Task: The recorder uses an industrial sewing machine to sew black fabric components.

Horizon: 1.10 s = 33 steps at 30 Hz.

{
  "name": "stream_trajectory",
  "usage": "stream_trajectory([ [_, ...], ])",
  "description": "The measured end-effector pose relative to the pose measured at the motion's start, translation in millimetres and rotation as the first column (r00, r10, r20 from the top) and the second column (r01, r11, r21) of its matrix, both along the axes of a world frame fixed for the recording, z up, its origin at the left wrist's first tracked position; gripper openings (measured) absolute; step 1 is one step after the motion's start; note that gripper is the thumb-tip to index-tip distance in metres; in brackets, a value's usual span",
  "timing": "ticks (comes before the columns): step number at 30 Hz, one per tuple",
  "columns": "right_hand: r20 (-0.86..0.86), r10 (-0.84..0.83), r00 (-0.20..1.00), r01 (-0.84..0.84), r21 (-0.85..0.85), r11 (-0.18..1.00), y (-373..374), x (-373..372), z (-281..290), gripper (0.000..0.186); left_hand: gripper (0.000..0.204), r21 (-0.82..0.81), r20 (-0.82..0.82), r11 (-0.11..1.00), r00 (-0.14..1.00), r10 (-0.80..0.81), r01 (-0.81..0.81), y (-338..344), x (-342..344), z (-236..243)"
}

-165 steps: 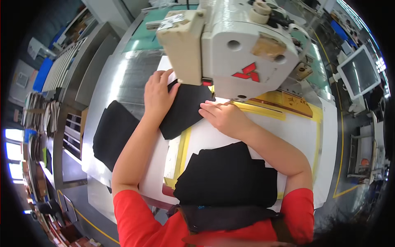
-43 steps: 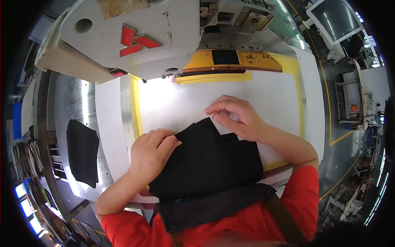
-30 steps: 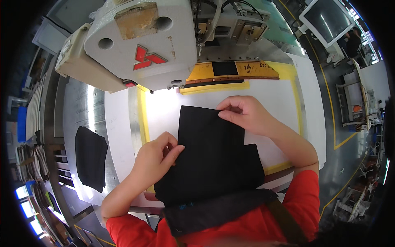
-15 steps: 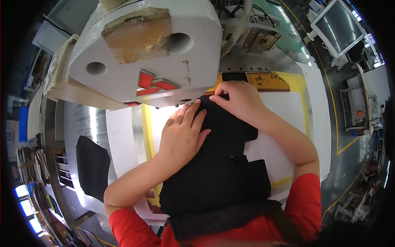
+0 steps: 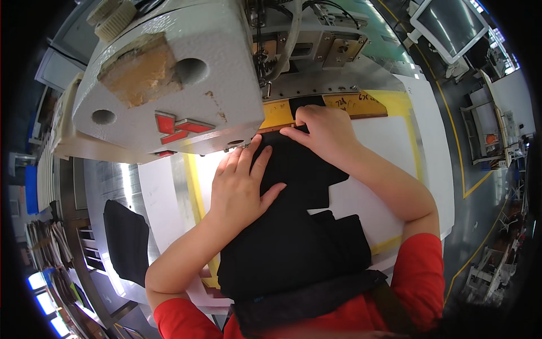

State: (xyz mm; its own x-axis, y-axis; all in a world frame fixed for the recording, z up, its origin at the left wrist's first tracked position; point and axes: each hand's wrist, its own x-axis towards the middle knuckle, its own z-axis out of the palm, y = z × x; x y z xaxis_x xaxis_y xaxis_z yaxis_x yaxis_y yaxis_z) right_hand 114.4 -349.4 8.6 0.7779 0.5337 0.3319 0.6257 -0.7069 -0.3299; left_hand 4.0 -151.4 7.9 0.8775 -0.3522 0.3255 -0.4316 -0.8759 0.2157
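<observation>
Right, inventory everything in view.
Sewing machine head: one, white, upper left
Worktop: one, mostly white, centre
Fabric piece: one, black, centre
Fabric pile: one, black, worktop's near edge
Fabric stack: one, black, left
Plate: one, yellow, upper middle
Tape: several strips, yellow, on worktop
Monitor: one, white, upper right
Background equipment: many, mixed colours, both sides
Apron: one, dark, lower edge
Sleeves: two, red, below
Left hand: one, bare, on fabric piece
Right hand: one, bare, at fabric's far edge

The head camera looks down from nearby
</observation>
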Motion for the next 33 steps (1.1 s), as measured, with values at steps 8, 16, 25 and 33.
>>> stream_trajectory([
  [8,-0.196,-0.176,0.965,0.189,0.044,0.981,-56,-1,5,0.032,0.064,0.074,-0.055,0.995,0.996,0.070,-0.066,-5,-5,6],
  [16,0.011,-0.130,0.991,0.129,0.040,0.991,-58,0,1,0.026,0.063,0.120,0.007,0.991,0.998,0.057,-0.057,-8,-3,6],
  [25,0.160,0.155,0.975,-0.118,-0.221,0.968,-44,-59,-12,0.054,0.064,0.157,-0.005,0.984,0.996,0.086,-0.084,-10,-5,5],
  [33,0.095,0.148,0.984,-0.133,-0.150,0.980,-63,-48,-13,0.059,0.065,0.163,-0.003,0.984,0.998,0.066,-0.065,-10,-3,7],
])
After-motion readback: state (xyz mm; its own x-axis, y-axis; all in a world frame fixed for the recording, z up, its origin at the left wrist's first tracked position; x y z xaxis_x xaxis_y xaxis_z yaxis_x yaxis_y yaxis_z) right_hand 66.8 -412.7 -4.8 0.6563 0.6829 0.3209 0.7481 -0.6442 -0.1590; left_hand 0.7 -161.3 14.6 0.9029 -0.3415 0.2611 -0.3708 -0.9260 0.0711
